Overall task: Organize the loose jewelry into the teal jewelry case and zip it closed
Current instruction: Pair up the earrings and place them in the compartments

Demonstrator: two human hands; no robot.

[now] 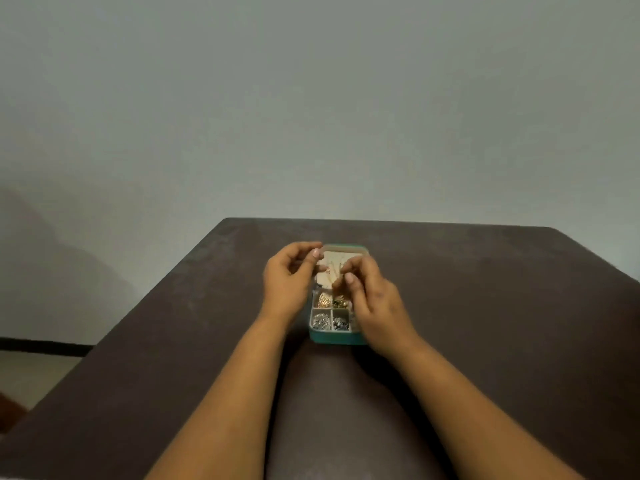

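Observation:
The teal jewelry case (332, 337) lies open on the dark table, its cream lid (341, 255) tilted away from me. Its small compartments hold gold pieces (325, 300) and silver pieces (322, 321). A thin gold chain (337, 271) hangs against the lid lining. My right hand (372, 299) hovers over the case's right side, thumb and fingers pinching that chain. My left hand (289, 277) sits at the case's left edge with curled fingers near the lid; what it holds is too small to tell.
The dark brown table (485, 323) runs to a far edge near the pale wall (311, 98). Its left edge drops to a light floor (34, 375).

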